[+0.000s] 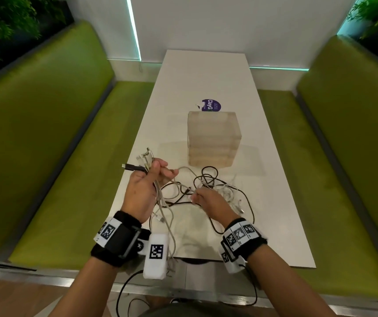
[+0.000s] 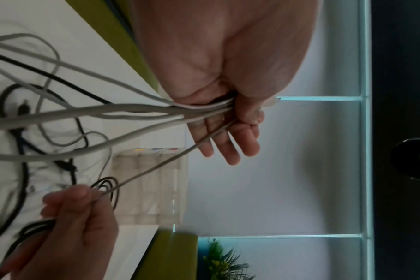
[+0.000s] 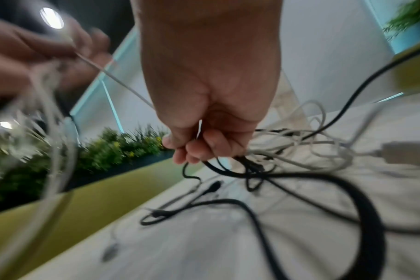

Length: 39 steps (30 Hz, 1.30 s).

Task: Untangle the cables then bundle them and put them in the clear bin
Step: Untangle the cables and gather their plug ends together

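Left hand (image 1: 148,179): raised over the table's left edge, thumb clamping a bunch of pale cables (image 2: 137,111) against the palm, other fingers loosely extended; plug ends (image 1: 145,157) stick out above the fist, one black plug (image 1: 129,167) pointing left.
Taut cable (image 1: 181,185): one thin grey strand stretched from the left hand across to the right.
Right hand (image 1: 208,201): lower, just above the table, fingers curled, pinching the grey strand and gripping black cable (image 3: 230,171).
Tangle (image 1: 220,188): black and white cables heaped loose on the table (image 1: 275,202) beyond the right hand, some trailing off the near edge.
Bin (image 1: 213,139): clear, upright on the table, just behind the tangle; no cables visible inside.
Sticker (image 1: 210,105): purple, on the table behind the bin.
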{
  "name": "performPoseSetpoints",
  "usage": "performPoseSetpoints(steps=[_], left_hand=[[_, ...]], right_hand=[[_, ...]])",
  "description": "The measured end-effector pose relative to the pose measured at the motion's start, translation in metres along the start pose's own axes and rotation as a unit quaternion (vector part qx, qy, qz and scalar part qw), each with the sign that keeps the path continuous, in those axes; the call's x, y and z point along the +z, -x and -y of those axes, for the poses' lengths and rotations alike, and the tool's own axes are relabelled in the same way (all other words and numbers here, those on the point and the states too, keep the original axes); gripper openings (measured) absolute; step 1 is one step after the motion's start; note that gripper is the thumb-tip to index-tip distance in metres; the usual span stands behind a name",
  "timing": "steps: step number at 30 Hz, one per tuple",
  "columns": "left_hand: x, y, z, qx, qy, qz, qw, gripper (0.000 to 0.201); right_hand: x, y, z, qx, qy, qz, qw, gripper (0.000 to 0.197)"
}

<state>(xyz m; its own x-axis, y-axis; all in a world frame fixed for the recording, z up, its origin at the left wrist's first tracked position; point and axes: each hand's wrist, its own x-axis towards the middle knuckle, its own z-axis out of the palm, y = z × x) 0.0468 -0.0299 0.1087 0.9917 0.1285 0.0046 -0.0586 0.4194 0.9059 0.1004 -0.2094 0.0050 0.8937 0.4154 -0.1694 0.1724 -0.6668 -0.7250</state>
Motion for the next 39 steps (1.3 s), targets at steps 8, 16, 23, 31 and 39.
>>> performPoseSetpoints(steps=[8, 16, 23, 31, 39], left_hand=[[-0.023, -0.007, -0.02, 0.038, 0.001, -0.088, 0.995, 0.028], [-0.008, -0.004, 0.025, -0.086, -0.279, -0.043, 0.956, 0.034], [0.029, -0.003, 0.029, -0.044, -0.305, 0.035, 0.951, 0.01], [0.023, -0.008, 0.025, -0.076, -0.29, 0.003, 0.954, 0.034], [-0.003, -0.013, -0.013, 0.004, -0.08, -0.109, 0.991, 0.034]], right_hand=[[-0.028, -0.018, -0.017, -0.024, 0.065, -0.042, 0.997, 0.026], [-0.037, -0.006, 0.018, -0.068, -0.144, -0.104, 0.982, 0.032], [-0.041, 0.003, 0.032, -0.105, -0.189, -0.053, 0.975, 0.036], [-0.044, -0.003, 0.015, -0.096, -0.045, -0.022, 0.994, 0.023], [-0.045, -0.011, -0.033, -0.032, 0.046, -0.067, 0.996, 0.022]])
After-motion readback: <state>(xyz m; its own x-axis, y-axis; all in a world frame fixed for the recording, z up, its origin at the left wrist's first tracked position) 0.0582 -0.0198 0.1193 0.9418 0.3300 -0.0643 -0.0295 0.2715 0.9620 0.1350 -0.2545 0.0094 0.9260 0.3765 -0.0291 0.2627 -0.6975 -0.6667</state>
